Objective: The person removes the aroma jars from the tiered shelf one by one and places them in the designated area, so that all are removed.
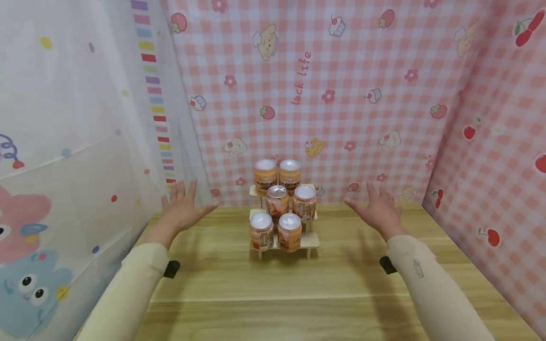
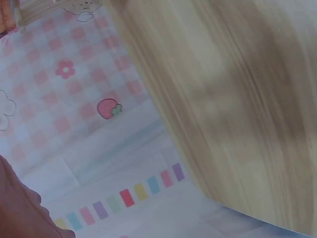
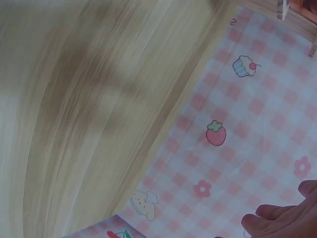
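Observation:
Both hands are held out over the table with nothing in them. My left hand [image 1: 182,208] is to the left of a small stepped wooden rack [image 1: 309,241], fingers spread and thumb pointing toward it. On the other side, my right hand [image 1: 378,210] mirrors it, thumb out toward the rack. Orange cans with silvery lids stand upright in pairs on the three steps: a top can [image 1: 266,177], a middle can [image 1: 304,203] and a bottom can [image 1: 289,233] among them. Each wrist view catches only part of the hand at a lower corner.
The wood-grain table [image 1: 264,298] stretches in front of the rack. A pink checked cloth [image 1: 341,118] hangs behind it and along the right side. On the left hangs a white patterned curtain [image 1: 94,118]. Dark wrist straps [image 1: 172,269] show below the sleeves.

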The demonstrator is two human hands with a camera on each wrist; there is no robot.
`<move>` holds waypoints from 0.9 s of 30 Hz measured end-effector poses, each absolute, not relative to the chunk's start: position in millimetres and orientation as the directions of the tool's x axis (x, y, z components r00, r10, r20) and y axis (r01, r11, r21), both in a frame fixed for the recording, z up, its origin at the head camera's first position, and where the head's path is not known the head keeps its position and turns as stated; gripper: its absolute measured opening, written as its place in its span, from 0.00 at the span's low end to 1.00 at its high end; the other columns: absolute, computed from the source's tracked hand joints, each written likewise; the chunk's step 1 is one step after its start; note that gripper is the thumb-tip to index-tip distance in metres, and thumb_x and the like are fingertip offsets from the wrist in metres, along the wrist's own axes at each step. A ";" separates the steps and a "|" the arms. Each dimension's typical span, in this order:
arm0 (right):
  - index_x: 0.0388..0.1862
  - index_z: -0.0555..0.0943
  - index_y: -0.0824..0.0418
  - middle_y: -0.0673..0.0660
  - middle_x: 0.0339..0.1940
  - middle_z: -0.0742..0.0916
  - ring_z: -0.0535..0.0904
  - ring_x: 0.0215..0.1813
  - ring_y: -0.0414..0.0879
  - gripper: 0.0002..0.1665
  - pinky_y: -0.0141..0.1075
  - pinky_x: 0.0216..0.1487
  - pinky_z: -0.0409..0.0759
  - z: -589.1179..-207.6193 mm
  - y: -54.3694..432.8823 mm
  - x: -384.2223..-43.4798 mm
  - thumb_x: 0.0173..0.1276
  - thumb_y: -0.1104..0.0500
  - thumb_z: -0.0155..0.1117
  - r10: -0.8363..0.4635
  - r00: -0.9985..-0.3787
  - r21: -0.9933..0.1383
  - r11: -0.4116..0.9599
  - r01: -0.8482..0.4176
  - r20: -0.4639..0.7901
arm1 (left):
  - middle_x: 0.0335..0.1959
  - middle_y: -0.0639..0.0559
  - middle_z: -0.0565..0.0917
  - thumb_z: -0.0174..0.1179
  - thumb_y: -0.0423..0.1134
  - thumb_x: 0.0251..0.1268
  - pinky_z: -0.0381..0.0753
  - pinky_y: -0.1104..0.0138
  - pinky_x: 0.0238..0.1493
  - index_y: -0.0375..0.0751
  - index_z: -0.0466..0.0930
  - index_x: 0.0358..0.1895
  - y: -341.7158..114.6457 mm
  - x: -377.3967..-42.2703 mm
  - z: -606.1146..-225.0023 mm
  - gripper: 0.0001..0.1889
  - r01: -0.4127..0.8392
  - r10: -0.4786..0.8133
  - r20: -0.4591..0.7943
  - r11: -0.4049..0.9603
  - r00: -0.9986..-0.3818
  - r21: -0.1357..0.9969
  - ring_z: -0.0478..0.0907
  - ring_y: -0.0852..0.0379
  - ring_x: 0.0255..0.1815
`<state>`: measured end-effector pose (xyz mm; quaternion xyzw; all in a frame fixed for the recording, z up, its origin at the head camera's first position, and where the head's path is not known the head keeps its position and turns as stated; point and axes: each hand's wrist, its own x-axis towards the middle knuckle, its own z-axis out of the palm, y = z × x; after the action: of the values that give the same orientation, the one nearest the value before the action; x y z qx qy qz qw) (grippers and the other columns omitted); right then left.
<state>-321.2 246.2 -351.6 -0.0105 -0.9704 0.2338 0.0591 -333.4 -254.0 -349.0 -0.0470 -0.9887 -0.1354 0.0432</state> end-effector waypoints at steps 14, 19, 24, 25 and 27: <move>0.81 0.39 0.66 0.77 0.77 0.51 0.46 0.76 0.74 0.57 0.66 0.71 0.50 -350.8 237.9 -324.6 0.73 0.30 0.48 0.058 -0.990 -0.687 0.725 -0.046 0.128 | 0.78 0.29 0.35 0.44 0.77 0.63 0.32 0.34 0.71 0.38 0.30 0.80 -232.8 -344.7 -324.4 0.59 0.136 0.076 0.160 0.903 -0.984 0.408 0.29 0.32 0.78; 0.81 0.41 0.66 0.76 0.77 0.54 0.50 0.76 0.72 0.55 0.63 0.72 0.53 -355.7 234.1 -322.5 0.75 0.32 0.46 0.074 -0.989 -0.742 0.669 -0.044 0.125 | 0.79 0.32 0.38 0.45 0.77 0.62 0.36 0.38 0.73 0.39 0.30 0.80 -224.6 -350.1 -317.0 0.59 0.166 0.074 0.199 0.851 -0.977 0.498 0.34 0.33 0.79; 0.81 0.43 0.65 0.72 0.79 0.53 0.49 0.77 0.70 0.52 0.62 0.73 0.52 -363.6 227.3 -321.0 0.75 0.32 0.45 0.096 -0.990 -0.764 0.645 -0.016 0.102 | 0.80 0.35 0.41 0.49 0.75 0.62 0.46 0.41 0.74 0.44 0.29 0.80 -214.8 -354.2 -310.5 0.58 0.194 0.069 0.215 0.743 -0.974 0.641 0.51 0.35 0.77; 0.81 0.44 0.64 0.72 0.79 0.53 0.49 0.77 0.70 0.53 0.62 0.73 0.53 -365.2 225.5 -320.7 0.75 0.31 0.45 0.099 -0.991 -0.769 0.639 -0.009 0.093 | 0.80 0.36 0.41 0.50 0.75 0.62 0.48 0.42 0.74 0.45 0.29 0.80 -212.5 -354.9 -308.9 0.58 0.195 0.067 0.212 0.719 -0.975 0.667 0.59 0.35 0.74; 0.81 0.44 0.63 0.70 0.79 0.54 0.51 0.77 0.69 0.53 0.61 0.72 0.55 -368.0 222.7 -320.6 0.74 0.31 0.45 0.104 -0.991 -0.783 0.622 -0.001 0.083 | 0.80 0.36 0.42 0.51 0.75 0.61 0.51 0.43 0.73 0.48 0.28 0.80 -208.0 -357.0 -305.4 0.58 0.194 0.060 0.210 0.683 -0.976 0.705 0.73 0.35 0.64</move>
<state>-320.6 222.7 -368.0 -0.0287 -0.8985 0.4338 0.0603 -357.0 -208.0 -305.4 -0.0693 -0.9132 -0.3923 0.0854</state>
